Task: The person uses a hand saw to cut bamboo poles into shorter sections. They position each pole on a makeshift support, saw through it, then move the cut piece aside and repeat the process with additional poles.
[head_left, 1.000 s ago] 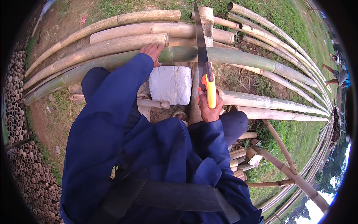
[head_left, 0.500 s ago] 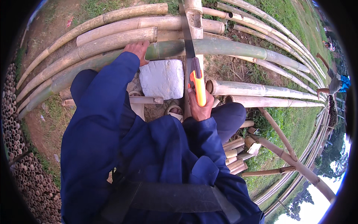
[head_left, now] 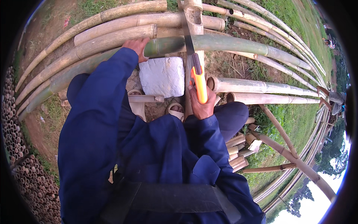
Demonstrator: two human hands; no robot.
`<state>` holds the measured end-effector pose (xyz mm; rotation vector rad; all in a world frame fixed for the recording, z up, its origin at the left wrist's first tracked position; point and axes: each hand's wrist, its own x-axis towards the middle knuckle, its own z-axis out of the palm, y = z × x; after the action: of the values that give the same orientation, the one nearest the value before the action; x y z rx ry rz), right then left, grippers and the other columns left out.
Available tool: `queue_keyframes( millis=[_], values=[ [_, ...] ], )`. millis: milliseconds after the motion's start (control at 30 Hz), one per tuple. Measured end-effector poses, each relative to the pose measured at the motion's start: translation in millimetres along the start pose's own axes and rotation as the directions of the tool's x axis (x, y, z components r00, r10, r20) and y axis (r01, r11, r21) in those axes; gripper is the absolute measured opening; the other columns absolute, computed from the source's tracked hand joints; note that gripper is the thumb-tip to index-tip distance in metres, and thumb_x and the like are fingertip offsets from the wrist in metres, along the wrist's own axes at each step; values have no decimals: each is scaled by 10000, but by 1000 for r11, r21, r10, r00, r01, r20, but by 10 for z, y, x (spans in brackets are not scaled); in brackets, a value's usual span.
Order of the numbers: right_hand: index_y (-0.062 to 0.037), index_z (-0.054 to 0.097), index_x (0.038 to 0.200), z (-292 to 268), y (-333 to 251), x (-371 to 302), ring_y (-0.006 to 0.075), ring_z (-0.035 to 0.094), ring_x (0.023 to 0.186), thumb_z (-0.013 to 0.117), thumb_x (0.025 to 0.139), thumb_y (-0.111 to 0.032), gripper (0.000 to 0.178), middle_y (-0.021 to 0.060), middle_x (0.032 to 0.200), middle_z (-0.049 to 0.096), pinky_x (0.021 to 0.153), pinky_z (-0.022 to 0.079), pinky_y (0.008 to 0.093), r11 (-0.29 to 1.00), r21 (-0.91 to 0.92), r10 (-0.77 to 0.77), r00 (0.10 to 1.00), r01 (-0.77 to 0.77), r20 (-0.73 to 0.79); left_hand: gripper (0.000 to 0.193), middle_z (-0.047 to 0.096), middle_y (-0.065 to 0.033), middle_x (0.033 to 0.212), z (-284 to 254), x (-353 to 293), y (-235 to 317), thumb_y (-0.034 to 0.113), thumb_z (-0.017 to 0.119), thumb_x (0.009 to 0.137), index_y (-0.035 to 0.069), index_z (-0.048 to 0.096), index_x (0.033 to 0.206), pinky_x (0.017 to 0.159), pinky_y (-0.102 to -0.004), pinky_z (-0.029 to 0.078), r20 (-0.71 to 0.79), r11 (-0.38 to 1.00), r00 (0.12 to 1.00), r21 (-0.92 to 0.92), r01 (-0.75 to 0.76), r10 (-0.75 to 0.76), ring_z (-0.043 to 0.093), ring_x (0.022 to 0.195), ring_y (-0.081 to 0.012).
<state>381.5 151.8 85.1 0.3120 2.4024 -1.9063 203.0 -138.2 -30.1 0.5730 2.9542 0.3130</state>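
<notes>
A long green bamboo pole (head_left: 227, 43) lies crosswise before me. My left hand (head_left: 138, 48) is closed over it, left of the saw, with the fingers on its far side. My right hand (head_left: 203, 104) grips the orange handle of a hand saw (head_left: 200, 84). The saw's dark blade runs away from me across the pole, near an upright-looking notched bamboo post (head_left: 193, 18). Whether the teeth have entered the pole I cannot tell. Just below the pole, between my hands, sits a whitish block (head_left: 162, 77).
Several dry bamboo poles (head_left: 123, 35) lie beyond and to the left, and more poles (head_left: 257, 86) stretch off right. Cut bamboo pieces (head_left: 236, 153) are heaped by my right knee. Stacked bamboo ends (head_left: 33, 186) fill the far left. Another person (head_left: 337, 99) bends at the right edge.
The saw and my right hand have shifted only slightly. My left hand stays on the pole. At the right edge, the other person has bent lower, arms reaching toward the poles.
</notes>
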Motion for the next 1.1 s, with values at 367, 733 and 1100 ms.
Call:
queue_keyframes(
  millis=[367, 733, 1100],
  values=[
    [46, 667, 923, -15, -25, 98, 87, 479, 623, 718, 946, -70, 129, 34, 684, 588, 577, 435, 303, 996, -73, -57, 998, 54, -37, 742, 673, -179, 1145, -112, 62, 136, 375, 872, 692, 112, 505, 1282, 906, -507, 546, 29, 999, 999, 41, 16, -17, 682, 1080, -379],
    [59, 696, 1154, -460, 24, -978, 120, 674, 845, 717, 932, -63, 255, 102, 919, 726, 790, 537, 286, 990, -140, -2, 1000, -1, -24, 745, 685, -189, 1138, -80, 120, 24, 361, 855, 698, 113, 502, 1305, 901, -523, 535, 41, 1000, 999, -3, 25, -25, 680, 1072, -396],
    [56, 688, 1212, -530, -35, -1278, 143, 692, 893, 729, 918, -26, 308, 110, 984, 741, 843, 537, 288, 990, -114, 84, 996, -87, -30, 750, 688, -172, 1144, -125, 41, -30, 339, 855, 681, 116, 509, 1309, 925, -522, 515, 137, 993, 988, -86, 80, -67, 676, 1094, -388]
  ],
)
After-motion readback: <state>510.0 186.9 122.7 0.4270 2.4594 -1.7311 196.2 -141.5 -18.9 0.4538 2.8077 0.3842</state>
